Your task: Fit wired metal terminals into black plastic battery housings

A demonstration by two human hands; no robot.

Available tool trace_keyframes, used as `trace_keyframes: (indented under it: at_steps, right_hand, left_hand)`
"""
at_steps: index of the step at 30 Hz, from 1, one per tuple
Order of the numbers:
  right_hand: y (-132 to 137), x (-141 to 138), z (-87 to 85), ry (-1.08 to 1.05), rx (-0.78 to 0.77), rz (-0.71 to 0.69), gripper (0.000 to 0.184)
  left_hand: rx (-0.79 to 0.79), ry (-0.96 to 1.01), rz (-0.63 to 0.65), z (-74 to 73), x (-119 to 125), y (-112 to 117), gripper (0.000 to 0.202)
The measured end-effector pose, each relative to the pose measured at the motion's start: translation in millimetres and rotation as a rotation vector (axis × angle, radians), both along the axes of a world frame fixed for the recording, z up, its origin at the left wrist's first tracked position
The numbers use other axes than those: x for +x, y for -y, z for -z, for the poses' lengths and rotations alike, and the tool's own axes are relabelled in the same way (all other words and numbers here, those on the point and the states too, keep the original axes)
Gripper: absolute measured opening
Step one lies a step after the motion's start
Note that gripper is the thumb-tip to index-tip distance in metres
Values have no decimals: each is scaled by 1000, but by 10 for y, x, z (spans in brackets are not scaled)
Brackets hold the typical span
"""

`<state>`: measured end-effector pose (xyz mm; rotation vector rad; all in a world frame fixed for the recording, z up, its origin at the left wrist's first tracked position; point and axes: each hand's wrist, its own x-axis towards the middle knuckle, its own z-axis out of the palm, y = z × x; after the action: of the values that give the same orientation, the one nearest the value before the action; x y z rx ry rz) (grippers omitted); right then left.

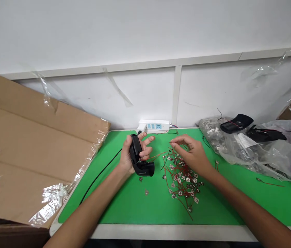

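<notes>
Cardboard box (32, 144) leaned over green tabletop (135, 206) at left & could slump onto the work. Red wire pile (183, 181) was tangled, so strands might snag. L hand (128, 157) clenched a black plastic housing (145, 168); R hand (193, 155) pinched what looked like a thin lead (171, 142) just above pile, and neighbours could get dragged w/ it.

The wire pile (183, 181) sits on the mat (135, 206), which lies on the counter (161, 232). Just left of the pile there's a shell (140, 160) in the grip of the left hand (126, 160), with a cable (101, 174) running off further left. The right hand (192, 155) is over the pile's back edge. Behind the pile, against the wall (135, 34), is a power strip (154, 126). Well right of it are bags (251, 151) with two more shells (235, 123) on top. Way left is a cardboard sheet (32, 148).
</notes>
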<state>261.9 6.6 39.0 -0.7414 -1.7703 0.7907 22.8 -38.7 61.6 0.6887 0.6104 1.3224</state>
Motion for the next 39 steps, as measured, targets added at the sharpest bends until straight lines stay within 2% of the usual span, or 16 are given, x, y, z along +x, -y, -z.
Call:
trace_keyframes:
  at_steps: [5,8,13,18,26,33,39]
  right_hand:
    - [174,-91,-13,-31,-102,-134,10]
    - [255,-124,-21,18,-64,-187,9]
    - [364,-170,30,129,58,-226,14]
    - [400,-195,112,236,77,-219,16]
    - [442,-184,129,253,157,-178,14]
    - [445,-194,141,323,510,-98,14]
    - [456,-183,148,351,503,-98,16]
  left_hand:
    - [-30,36,80,-44,73,82,36]
    - [-30,3,59,-2,133,77,28]
    - [15,-95,40,141,180,61,33]
    - [56,-146,78,250,217,63,35]
    - [137,-256,44,296,237,41,40]
    - [175,-379,-47,340,281,74,40]
    - [185,-449,-67,370,291,73,42]
